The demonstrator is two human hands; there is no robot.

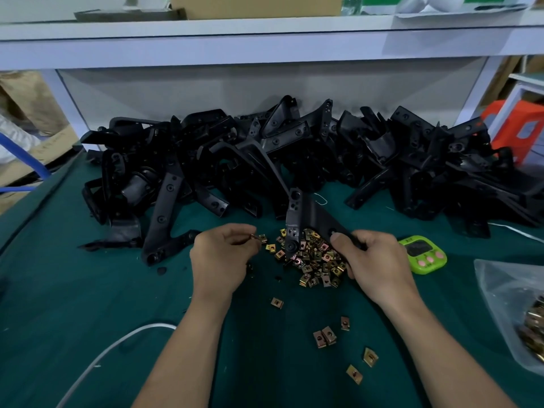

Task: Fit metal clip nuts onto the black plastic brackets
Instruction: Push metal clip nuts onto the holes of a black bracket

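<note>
The right hand (379, 266) grips a black bracket (306, 219); at its 9 o'clock, the left hand (220, 260) pinches a clip nut (253, 237).

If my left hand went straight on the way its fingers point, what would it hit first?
Your left hand likely meets the loose brass clip nuts at the pile's left edge, then the black plastic bracket in the right hand; depth is unclear.

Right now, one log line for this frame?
left grip: pinches clip nut | right grip: holds bracket | nut pile: under bracket | nut not yet fitted
</note>
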